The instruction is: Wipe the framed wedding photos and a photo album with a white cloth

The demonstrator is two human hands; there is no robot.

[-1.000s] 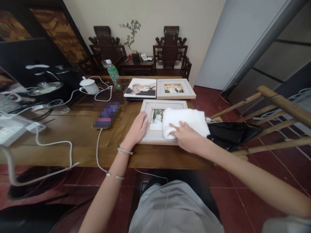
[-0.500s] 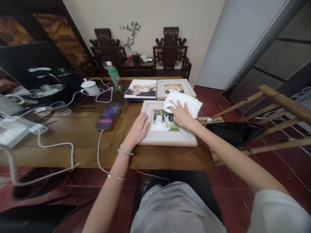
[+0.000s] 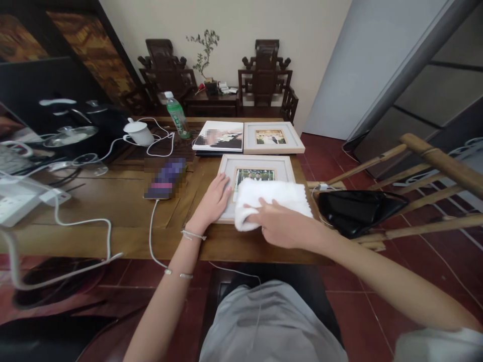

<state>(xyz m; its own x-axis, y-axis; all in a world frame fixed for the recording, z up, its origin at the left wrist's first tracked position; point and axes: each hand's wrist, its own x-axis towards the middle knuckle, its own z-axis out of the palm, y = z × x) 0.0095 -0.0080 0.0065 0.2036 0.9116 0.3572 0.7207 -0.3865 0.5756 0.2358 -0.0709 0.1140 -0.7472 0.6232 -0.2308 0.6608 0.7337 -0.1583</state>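
A picture frame (image 3: pixel 260 160) with a pale wooden edge and a photo inside lies flat on the wooden table. On its left border rests my left hand (image 3: pixel 216 197), fingers stretched out and lying flat, with nothing held. My right hand (image 3: pixel 277 221) grips a folded white cloth (image 3: pixel 277 191) over the lower right part of the frame. The cloth hides much of the photo and reaches the frame's near edge. Behind lie a second picture frame (image 3: pixel 293 142) and, to its left, a photo panel (image 3: pixel 223 143) on something dark.
A phone (image 3: pixel 166 181) on a charging cable lies left of the frame. Farther back stand a green bottle (image 3: pixel 176 116), a white lidded cup (image 3: pixel 139 132) and a pot (image 3: pixel 70 141). A power strip (image 3: pixel 17 203) sits far left. A black bag (image 3: pixel 354 211) rests on a bamboo chair at right.
My right hand has drawn the cloth from the frame's upper right corner down toward its near edge, uncovering the top and covering the lower photo. The left hand stays in place.
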